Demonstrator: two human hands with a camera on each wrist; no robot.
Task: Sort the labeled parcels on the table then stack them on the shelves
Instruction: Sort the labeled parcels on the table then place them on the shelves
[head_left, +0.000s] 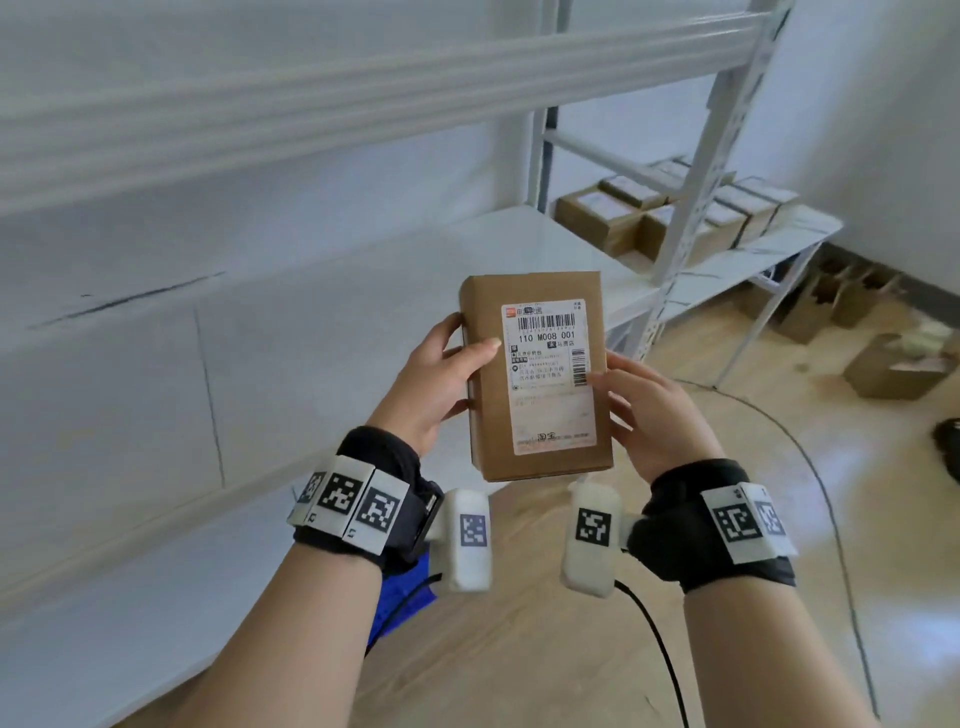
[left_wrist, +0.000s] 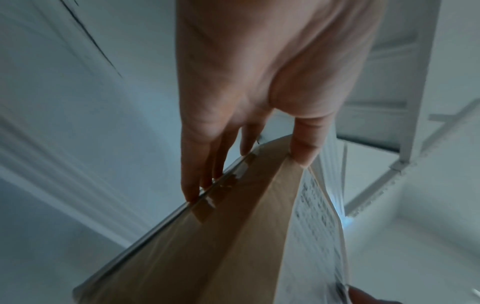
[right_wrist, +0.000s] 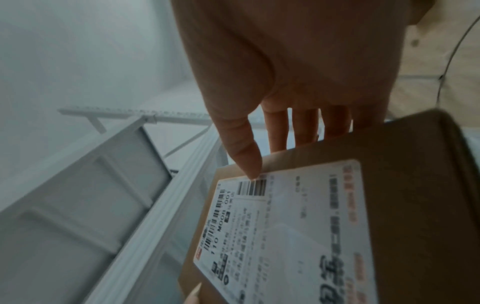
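Judging by the parcels (head_left: 670, 218) already stacked on the far shelf (head_left: 769, 249), the task is assessed as partly done; how many remain cannot be told, since no bench is seen in any view. One box (head_left: 537, 374) is held in the air before the near shelf (head_left: 363, 291), which lies bare below it. The box is gripped at its left edge by the left hand (head_left: 441, 384), thumb on the front face and fingers behind. It is gripped at its right edge by the right hand (head_left: 649, 410), thumb tip on the label (head_left: 550, 374). Its placing is judged still to come. The box is noted as plain brown card, rectangular, taped along one seam, undented. The label is white, barcoded and marked 110 M008 001.
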